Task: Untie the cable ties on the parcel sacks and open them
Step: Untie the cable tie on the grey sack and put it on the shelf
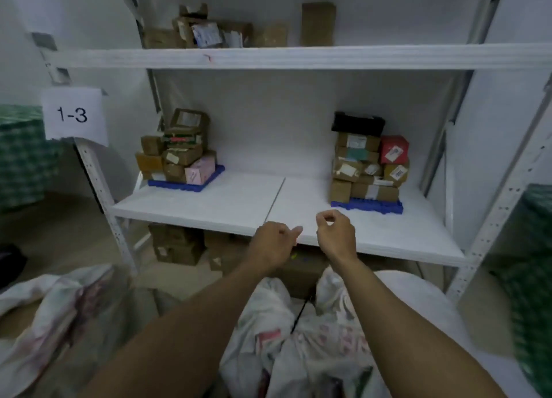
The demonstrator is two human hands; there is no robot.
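— Both hands are raised in the middle of the frame, in front of the shelf edge. What are they doing?

— Left hand point(276, 242) has its fingers curled in with the thumb poking out to the right; right hand point(334, 233) has thumb and forefinger closed into a small ring. I can't make out anything between the fingers of either one. If a tie is pinched there, it's too thin or blurred to see.

— And the sack?

— Low centre of the frame, under the forearms: a white printed sack point(286, 323), its top bunched into folds. A thin black strip point(301, 312) runs down the gap between the folds. My guess is that's the cable tie, but whether it's cinched or loose I can't tell.

— So opened or not?

— Judging by the gathered neck, not properly open yet. The mouth isn't spread and no contents show.

— Any other sacks?

— Another one point(56, 311) lies at lower left, crumpled and slack, maybe already dealt with, though its mouth isn't clear. A white bulk point(418, 302) at lower right could be a further sack; no tie visible on it.

— Remaining, then?

— Probably freeing that black strip, spreading the centre sack, and checking the one on the right.
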